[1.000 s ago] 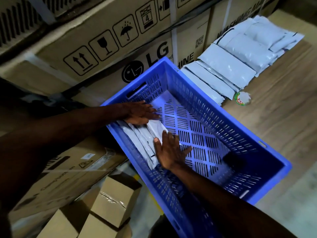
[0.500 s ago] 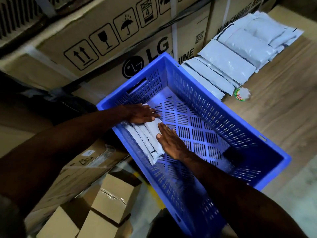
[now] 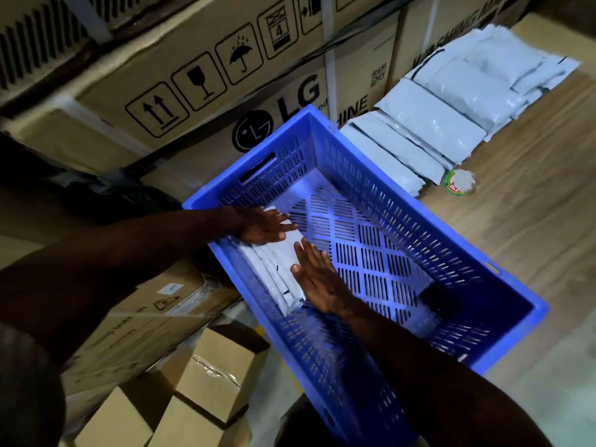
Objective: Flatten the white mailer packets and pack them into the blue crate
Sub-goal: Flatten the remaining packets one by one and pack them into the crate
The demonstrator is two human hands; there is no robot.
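- Both hands, left hand (image 3: 263, 224) and right hand (image 3: 317, 277), press flat-fingered on the packets (image 3: 280, 269) leaning against the blue crate (image 3: 503, 275) wall; released carelessly, they may spring up or slide flat.
- The pile of packets (image 3: 451, 114) waits on the desk (image 3: 532, 204), still unpacked.

two bare forearms, no sleeves, bare left hand (image 3: 263, 224), bare right hand (image 3: 317, 279)

Dim storeroom, wood-grain floor (image 3: 532, 221), stacked LG cartons (image 3: 200, 101) behind — small brown boxes (image 3: 206, 382) below
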